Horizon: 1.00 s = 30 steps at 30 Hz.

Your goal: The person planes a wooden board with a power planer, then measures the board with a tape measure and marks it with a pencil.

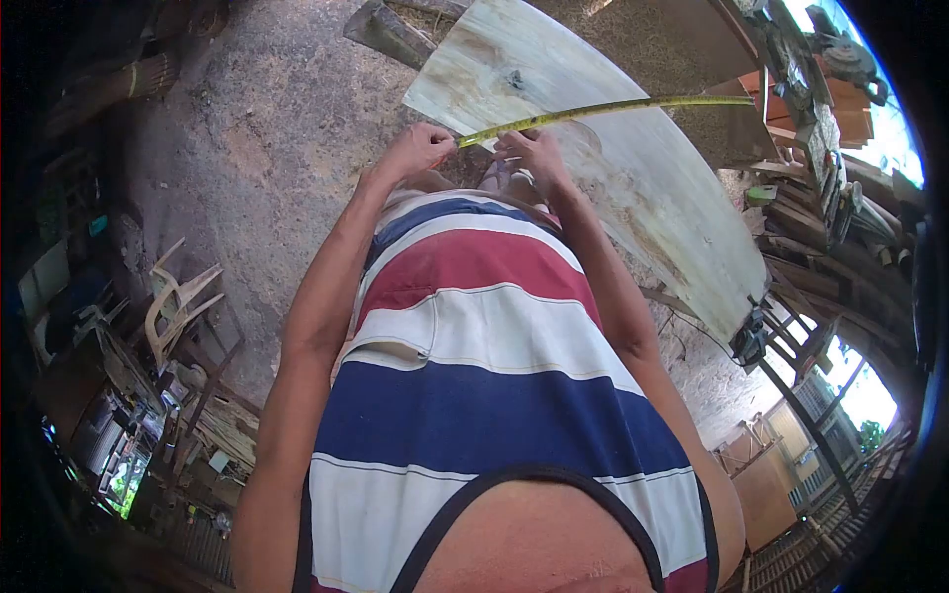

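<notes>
A yellow tape measure (613, 105) has its blade drawn out in a long, slightly bowed strip over a pale wooden board (633, 188). My left hand (417, 150) is closed around the near end of the tape, just off the board's edge; a bit of red shows under its fingers. Beside it, my right hand (534, 155) has bent fingers pinched at the tape's lower edge, close to the board. The blade's far end reaches past the board on the right. The board is broad, with one curved side and brownish stains.
Rough dirt floor (247, 148) lies to the left, with a wooden chair frame (178, 301) on it. A timber piece (390, 35) sits by the board's top corner. Stacked planks (801, 217) line the right side. A dark tool (751, 336) is at the board's lower end.
</notes>
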Motion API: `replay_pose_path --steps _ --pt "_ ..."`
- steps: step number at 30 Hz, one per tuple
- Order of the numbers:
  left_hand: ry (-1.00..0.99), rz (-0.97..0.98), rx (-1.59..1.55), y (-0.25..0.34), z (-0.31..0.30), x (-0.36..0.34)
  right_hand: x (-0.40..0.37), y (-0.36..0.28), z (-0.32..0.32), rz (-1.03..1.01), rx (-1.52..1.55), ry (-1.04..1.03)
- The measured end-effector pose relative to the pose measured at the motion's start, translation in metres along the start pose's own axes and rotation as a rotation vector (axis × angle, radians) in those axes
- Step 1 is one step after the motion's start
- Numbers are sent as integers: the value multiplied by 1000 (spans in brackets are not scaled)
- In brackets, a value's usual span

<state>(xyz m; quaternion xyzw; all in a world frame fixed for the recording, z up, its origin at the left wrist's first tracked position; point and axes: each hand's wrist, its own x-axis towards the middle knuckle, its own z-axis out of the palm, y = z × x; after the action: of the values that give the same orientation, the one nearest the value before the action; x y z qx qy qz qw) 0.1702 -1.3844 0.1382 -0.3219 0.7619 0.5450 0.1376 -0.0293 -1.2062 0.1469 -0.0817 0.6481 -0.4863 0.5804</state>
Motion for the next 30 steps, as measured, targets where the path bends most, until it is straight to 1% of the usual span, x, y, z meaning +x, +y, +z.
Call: replay_pose_path --steps 5,8,11,14,17,19,21,25,28,30 --pt "28 -21 27 10 0 -2 0 2 6 9 -13 -15" --pt "68 45 -12 3 8 4 5 9 7 10 -20 -31" --pt "77 2 30 7 9 4 1 4 10 23 -8 -46" --pt "116 28 40 7 11 5 -2 -1 15 38 -38 -79" --pt "41 6 11 13 8 6 6 14 17 7 -63 -92" --pt "51 17 37 16 9 8 7 15 20 -31 -77 -105" --pt "59 27 60 16 10 7 3 10 19 -19 -77 -106" --pt "69 19 83 7 8 -1 6 14 15 20 -69 -43" --pt "52 -22 103 -15 -10 -12 13 21 3 57 107 45" --pt "25 -40 101 -26 -19 -17 11 23 1 40 106 32"
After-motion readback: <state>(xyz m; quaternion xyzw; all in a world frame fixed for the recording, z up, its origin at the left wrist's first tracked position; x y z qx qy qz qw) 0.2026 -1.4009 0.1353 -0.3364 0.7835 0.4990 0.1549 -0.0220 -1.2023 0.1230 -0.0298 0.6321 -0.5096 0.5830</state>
